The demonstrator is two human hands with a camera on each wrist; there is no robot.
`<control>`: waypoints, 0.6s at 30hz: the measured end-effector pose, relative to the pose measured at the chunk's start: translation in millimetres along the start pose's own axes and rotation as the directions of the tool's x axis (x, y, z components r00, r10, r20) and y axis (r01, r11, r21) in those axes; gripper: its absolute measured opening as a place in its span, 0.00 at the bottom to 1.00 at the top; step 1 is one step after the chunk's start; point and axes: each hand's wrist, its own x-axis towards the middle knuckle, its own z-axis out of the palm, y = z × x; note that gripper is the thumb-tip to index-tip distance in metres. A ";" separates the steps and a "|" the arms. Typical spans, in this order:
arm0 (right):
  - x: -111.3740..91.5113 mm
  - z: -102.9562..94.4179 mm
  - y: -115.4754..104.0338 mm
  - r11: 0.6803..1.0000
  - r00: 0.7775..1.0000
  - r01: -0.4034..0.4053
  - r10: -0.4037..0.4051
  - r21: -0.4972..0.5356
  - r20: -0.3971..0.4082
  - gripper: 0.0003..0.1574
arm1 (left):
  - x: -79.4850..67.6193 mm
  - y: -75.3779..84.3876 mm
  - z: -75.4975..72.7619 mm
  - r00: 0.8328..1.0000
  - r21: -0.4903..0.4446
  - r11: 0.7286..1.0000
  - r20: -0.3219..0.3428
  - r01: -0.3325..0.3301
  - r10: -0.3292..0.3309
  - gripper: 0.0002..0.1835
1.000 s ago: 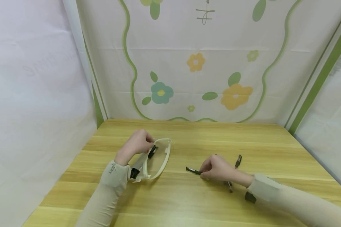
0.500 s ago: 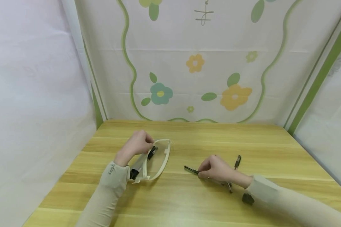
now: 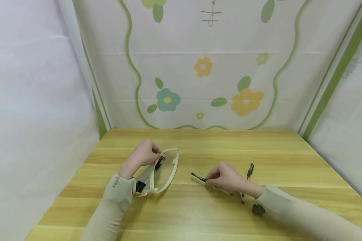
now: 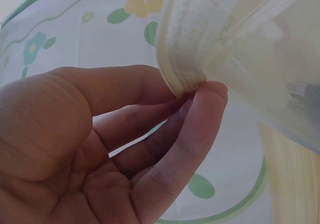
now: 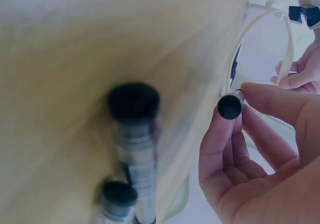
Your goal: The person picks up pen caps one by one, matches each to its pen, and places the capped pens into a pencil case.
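My left hand [image 3: 140, 157] pinches the edge of a translucent pencil pouch [image 3: 171, 175] with a cream zipper rim; the left wrist view shows thumb and fingertips on its corner [image 4: 182, 78]. The pouch's mouth gapes toward the right, and a black-capped pen [image 3: 160, 163] lies inside. Right of the pouch, my right hand [image 3: 226, 177] pinches a black-capped clear pen [image 3: 198, 177] around its middle, its cap pointing left toward the pouch. In the right wrist view the held pen's round dark end [image 5: 230, 106] faces the camera.
Beyond and below my right wrist lie loose pens, one with its black cap [image 3: 250, 170] pointing away. Two blurred pen ends [image 5: 134, 103] show in the right wrist view. A wooden table [image 3: 181, 217] spreads beneath; a flower-printed cloth [image 3: 169, 67] hangs behind it.
My right hand has moved slightly left with the pen, and more of the pen's clear barrel shows behind the fingers. My left hand keeps its hold on the pouch; the head view shifted a little.
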 end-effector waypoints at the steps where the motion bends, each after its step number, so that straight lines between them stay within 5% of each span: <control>1: 0.3 -0.1 -0.6 1.000 1.000 -0.002 0.002 0.000 -0.001 0.06 | 0.0 -0.2 -0.1 1.000 0.000 1.000 -0.001 0.001 -0.001 0.11; 18: 3.0 14.2 -29.2 0.969 0.992 -0.111 0.122 0.221 -0.038 0.11 | -0.5 -1.7 0.3 1.000 -0.008 1.000 -0.002 0.000 0.000 0.11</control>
